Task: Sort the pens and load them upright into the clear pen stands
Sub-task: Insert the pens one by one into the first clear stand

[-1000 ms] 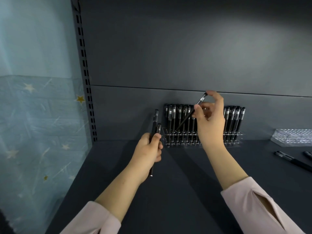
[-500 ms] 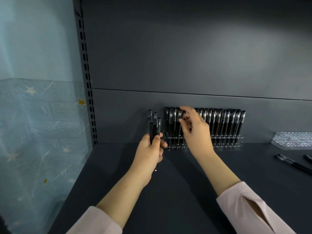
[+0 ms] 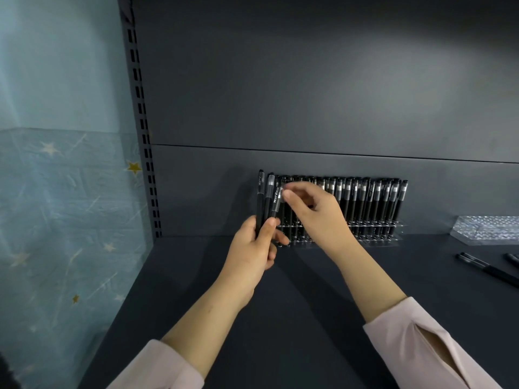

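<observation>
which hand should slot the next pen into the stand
Right, likely: the right hand is at the caps of the three pens, in front of the clear pen stand; the left hand is busy gripping them.

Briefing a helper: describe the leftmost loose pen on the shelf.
On the dark grey shelf, look right of the clear stand packed with upright black pens. The long black pen lies flat, left of a second pen at the frame edge.
</observation>
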A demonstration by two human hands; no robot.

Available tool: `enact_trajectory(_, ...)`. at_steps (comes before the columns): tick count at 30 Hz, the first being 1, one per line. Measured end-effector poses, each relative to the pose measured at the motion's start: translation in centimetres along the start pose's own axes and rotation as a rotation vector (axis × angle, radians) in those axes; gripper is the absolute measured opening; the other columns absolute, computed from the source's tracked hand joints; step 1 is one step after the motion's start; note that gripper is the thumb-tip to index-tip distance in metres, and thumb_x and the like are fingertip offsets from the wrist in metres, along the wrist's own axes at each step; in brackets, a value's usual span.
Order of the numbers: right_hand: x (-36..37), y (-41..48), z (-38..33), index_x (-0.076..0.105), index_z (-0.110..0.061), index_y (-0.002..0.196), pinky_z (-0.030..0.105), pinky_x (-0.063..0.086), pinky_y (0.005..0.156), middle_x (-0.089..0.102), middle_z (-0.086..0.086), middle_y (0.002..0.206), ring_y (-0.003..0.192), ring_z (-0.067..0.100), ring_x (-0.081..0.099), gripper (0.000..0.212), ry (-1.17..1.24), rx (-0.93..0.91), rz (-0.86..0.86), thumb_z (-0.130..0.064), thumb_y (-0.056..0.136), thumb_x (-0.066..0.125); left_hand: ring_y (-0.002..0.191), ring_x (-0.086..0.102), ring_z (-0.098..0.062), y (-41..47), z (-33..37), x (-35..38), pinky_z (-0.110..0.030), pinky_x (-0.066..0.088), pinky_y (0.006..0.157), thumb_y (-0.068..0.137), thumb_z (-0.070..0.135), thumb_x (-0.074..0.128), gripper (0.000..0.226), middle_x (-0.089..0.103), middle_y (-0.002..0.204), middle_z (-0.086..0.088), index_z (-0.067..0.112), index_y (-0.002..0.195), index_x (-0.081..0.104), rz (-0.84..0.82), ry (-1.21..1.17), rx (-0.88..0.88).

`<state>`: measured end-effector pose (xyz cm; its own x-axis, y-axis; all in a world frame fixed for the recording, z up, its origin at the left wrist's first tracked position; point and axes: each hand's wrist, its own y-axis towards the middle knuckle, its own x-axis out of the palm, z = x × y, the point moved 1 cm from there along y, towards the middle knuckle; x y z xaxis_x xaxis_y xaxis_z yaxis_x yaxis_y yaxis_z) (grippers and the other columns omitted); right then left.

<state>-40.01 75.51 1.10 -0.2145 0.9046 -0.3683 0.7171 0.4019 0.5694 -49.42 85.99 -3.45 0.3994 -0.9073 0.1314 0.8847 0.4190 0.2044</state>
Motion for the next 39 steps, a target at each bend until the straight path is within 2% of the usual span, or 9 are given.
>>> enact_trajectory(5, 0.0, -0.3, -0.6, 0.067, -0.014, 0.098, 0.021, 0.054, 0.073, 0.066, -0.005, 0.084, 0.079, 0.007, 0.063, 0.011, 0.348, 0.132, -0.092, -0.020, 0.089, 0.067, 0.050, 0.044, -0.003, -0.2, 0.2, 0.1, -0.013, 0.038, 0.043, 0.101, 0.030, 0.049, 0.017, 0.070, 0.072, 0.008, 0.020, 0.106, 0.061, -0.032, -0.009, 0.009)
enact_trajectory(9, -0.8, 0.0, -0.6, 0.064, -0.011, 0.097, 0.021, 0.052, 0.070, 0.067, -0.004, 0.079, 0.076, 0.009, 0.064, 0.010, 0.452, 0.202, -0.157, -0.014, 0.087, 0.068, 0.050, 0.049, -0.004, -0.3, 0.2, 0.3, -0.017, 0.039, 0.043, 0.102, 0.031, 0.047, 0.020, 0.073, 0.076, 0.003, 0.017, 0.108, 0.060, -0.044, -0.006, 0.009)
enact_trajectory(11, -1.6, 0.4, -0.4, 0.061, -0.011, 0.098, 0.022, 0.053, 0.068, 0.067, -0.004, 0.078, 0.074, 0.011, 0.065, 0.011, 0.487, 0.212, -0.068, -0.011, 0.088, 0.066, 0.052, 0.055, -0.006, -0.3, 0.1, 0.3, -0.020, 0.042, 0.044, 0.103, 0.032, 0.046, 0.022, 0.074, 0.080, 0.001, 0.015, 0.111, 0.057, -0.040, 0.013, -0.012)
enact_trajectory(13, -2.9, 0.9, 0.0, 0.056, -0.013, 0.105, 0.023, 0.055, 0.067, 0.066, -0.003, 0.079, 0.070, 0.012, 0.065, 0.018, 0.540, 0.205, 0.138, -0.007, 0.090, 0.064, 0.053, 0.057, -0.006, -0.2, -0.1, 0.2, -0.020, 0.044, 0.045, 0.103, 0.032, 0.045, 0.019, 0.075, 0.080, 0.002, 0.019, 0.108, 0.059, -0.038, 0.044, -0.027)
enact_trajectory(16, -4.6, 1.0, 0.6, 0.046, -0.021, 0.108, 0.023, 0.054, 0.068, 0.062, 0.003, 0.086, 0.068, 0.011, 0.063, 0.023, 0.363, 0.063, 0.407, -0.010, 0.093, 0.060, 0.046, 0.047, -0.002, -0.2, -0.6, -0.1, -0.018, 0.037, 0.042, 0.102, 0.035, 0.045, 0.019, 0.066, 0.068, 0.005, 0.028, 0.100, 0.063, 0.000, 0.113, -0.030)
enact_trajectory(20, -4.7, 0.8, 1.2, 0.044, -0.026, 0.105, 0.016, 0.048, 0.066, 0.062, 0.000, 0.093, 0.075, 0.016, 0.063, 0.020, 0.077, -0.092, 0.493, -0.017, 0.095, 0.058, 0.048, 0.039, -0.002, 0.1, -1.1, -0.8, -0.021, 0.033, 0.051, 0.101, 0.041, 0.044, 0.023, 0.045, 0.064, 0.009, 0.033, 0.095, 0.065, 0.076, 0.174, -0.041)
enact_trajectory(22, -4.1, 0.7, 1.3, 0.045, -0.028, 0.105, 0.011, 0.046, 0.064, 0.061, -0.002, 0.094, 0.078, 0.016, 0.062, 0.019, 0.021, -0.117, 0.490, -0.017, 0.095, 0.058, 0.054, 0.038, -0.005, 0.3, -1.1, -1.0, -0.024, 0.033, 0.053, 0.101, 0.042, 0.044, 0.024, 0.044, 0.067, 0.008, 0.034, 0.094, 0.065, 0.088, 0.177, -0.038)
enact_trajectory(31, -2.8, 0.4, 1.7, 0.045, -0.033, 0.102, 0.015, 0.048, 0.068, 0.056, -0.017, 0.089, 0.078, 0.005, 0.058, 0.021, -0.086, -0.144, 0.393, -0.018, 0.095, 0.059, 0.056, 0.039, -0.005, 0.3, -1.2, -0.9, -0.025, 0.033, 0.054, 0.101, 0.040, 0.044, 0.024, 0.044, 0.068, 0.008, 0.033, 0.093, 0.065, 0.095, 0.202, -0.025)
enact_trajectory(39, -1.9, 0.3, 2.4, 0.050, -0.024, 0.110, 0.009, 0.043, 0.069, 0.059, -0.009, 0.093, 0.084, 0.003, 0.056, 0.020, -0.270, -0.201, 0.191, -0.011, 0.096, 0.055, 0.053, 0.037, -0.006, 0.3, -1.2, -0.9, -0.026, 0.031, 0.052, 0.101, 0.040, 0.044, 0.024, 0.043, 0.067, 0.007, 0.033, 0.091, 0.065, 0.098, 0.197, -0.020)
